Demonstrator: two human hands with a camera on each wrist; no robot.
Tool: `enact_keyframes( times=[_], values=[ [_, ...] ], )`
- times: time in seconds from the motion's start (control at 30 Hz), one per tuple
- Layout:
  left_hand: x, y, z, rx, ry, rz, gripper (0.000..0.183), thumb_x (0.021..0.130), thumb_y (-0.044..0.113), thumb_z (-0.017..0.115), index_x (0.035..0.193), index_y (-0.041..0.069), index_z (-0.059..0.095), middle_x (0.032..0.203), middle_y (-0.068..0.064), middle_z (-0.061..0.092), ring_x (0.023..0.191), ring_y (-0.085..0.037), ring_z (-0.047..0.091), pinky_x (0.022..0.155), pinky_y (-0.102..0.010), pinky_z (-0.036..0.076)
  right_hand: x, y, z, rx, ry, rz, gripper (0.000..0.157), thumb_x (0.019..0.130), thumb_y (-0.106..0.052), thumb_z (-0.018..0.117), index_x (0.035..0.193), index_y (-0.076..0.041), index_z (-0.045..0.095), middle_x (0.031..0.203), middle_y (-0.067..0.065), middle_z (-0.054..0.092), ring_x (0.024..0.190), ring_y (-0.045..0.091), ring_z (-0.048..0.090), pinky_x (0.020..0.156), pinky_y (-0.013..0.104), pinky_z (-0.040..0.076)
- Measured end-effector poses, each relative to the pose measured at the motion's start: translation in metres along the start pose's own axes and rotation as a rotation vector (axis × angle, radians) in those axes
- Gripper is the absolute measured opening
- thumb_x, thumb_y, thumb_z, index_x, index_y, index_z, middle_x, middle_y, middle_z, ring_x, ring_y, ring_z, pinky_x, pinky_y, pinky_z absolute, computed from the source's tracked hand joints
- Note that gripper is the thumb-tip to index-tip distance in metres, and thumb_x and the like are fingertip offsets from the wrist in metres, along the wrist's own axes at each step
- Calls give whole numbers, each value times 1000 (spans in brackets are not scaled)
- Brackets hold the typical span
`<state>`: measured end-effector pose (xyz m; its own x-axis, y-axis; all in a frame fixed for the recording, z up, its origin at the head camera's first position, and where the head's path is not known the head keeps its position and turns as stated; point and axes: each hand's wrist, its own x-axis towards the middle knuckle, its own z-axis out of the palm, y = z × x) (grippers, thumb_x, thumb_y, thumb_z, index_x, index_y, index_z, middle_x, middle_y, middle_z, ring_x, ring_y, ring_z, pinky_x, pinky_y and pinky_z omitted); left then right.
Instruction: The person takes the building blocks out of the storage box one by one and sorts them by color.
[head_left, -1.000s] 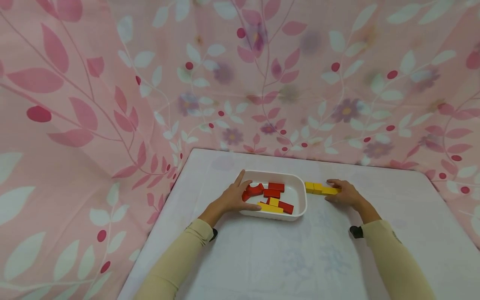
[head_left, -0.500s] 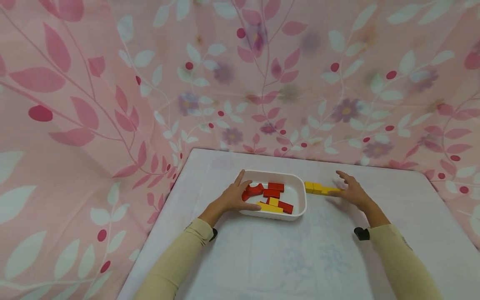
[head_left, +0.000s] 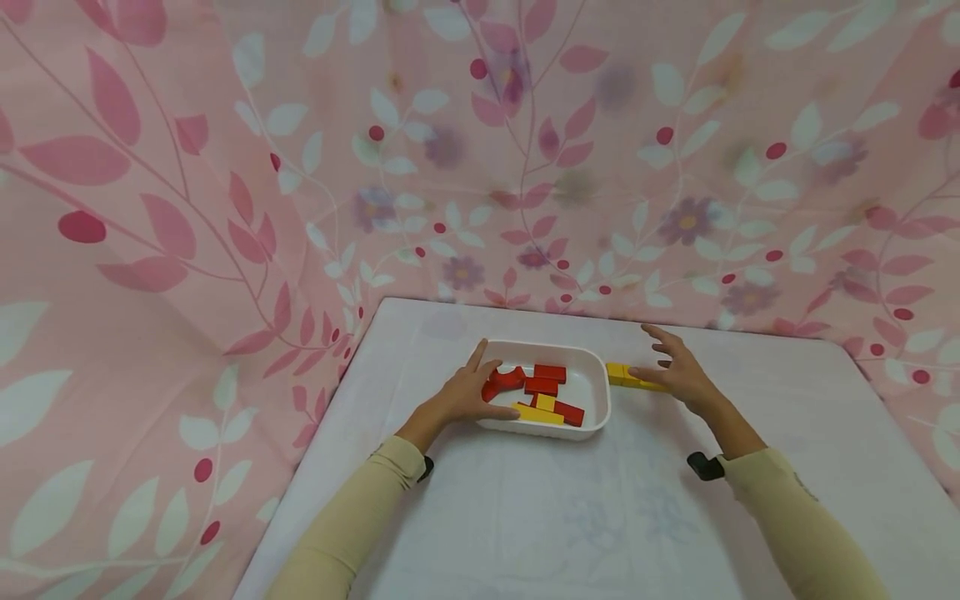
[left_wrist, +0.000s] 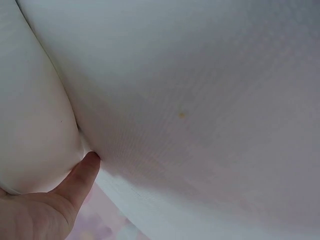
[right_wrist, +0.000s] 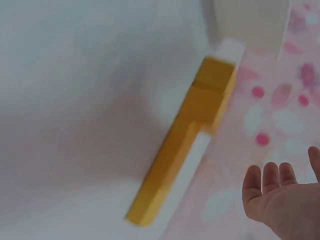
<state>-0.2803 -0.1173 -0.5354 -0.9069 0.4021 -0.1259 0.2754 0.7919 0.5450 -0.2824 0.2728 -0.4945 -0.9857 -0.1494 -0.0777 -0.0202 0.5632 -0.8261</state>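
Note:
A white tray holds several red and yellow blocks. My left hand grips its left end, thumb over the front rim and a finger along the outside of the wall in the left wrist view. To the right of the tray lies a row of yellow blocks: two short pieces, then a longer bar. My right hand hovers over the bar's right part with spread fingers, hiding some of it. In the right wrist view that hand is apart from the blocks and holds nothing.
Inside the tray are a red arch block, red rectangular blocks and a long yellow bar. The white cloth-covered table meets a pink floral curtain at the back and left.
My right hand has let go of the yellow bar's end, lifted with its fingers spreading, then shifted left over the row. My left hand and the tray have stayed put.

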Motion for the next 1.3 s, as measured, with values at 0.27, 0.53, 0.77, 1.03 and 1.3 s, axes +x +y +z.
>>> enact_keyframes(
  times=[0.27,0.53,0.77,1.03,1.3],
  values=[
    [-1,-1,1,10,7,11,106,69,68,77,155,24,33,168,2,-7,144,-39,34,112,-59,37,-7,-38,31,-18,-47,-211,76,86,-20,77,151,-19,38,156,17,31,137,44,36,110,65,34],
    [1,-2,3,-5,3,14,106,68,70,76,154,23,35,168,1,-6,141,-39,36,110,-60,39,-8,-49,49,35,-97,-260,68,86,-17,77,146,-22,45,147,14,45,129,40,44,103,54,45],
    [0,-1,4,1,4,22,106,68,70,76,154,22,36,169,-1,-5,141,-40,36,110,-60,38,-12,-55,63,31,-139,-282,66,83,-20,80,142,-18,50,139,11,53,122,42,50,100,52,50],
    [2,-3,2,-3,8,23,106,68,71,76,154,24,35,168,2,-6,141,-41,36,110,-61,38,-13,-59,77,39,-214,-317,56,84,-17,80,136,-18,58,128,12,59,116,44,54,98,50,52],
    [2,-4,2,11,4,29,108,67,74,74,154,23,35,168,2,-8,140,-42,38,109,-61,39,-11,-58,94,-14,-302,-398,39,85,-13,78,122,-9,65,114,15,65,98,31,62,86,27,56]
  ],
)
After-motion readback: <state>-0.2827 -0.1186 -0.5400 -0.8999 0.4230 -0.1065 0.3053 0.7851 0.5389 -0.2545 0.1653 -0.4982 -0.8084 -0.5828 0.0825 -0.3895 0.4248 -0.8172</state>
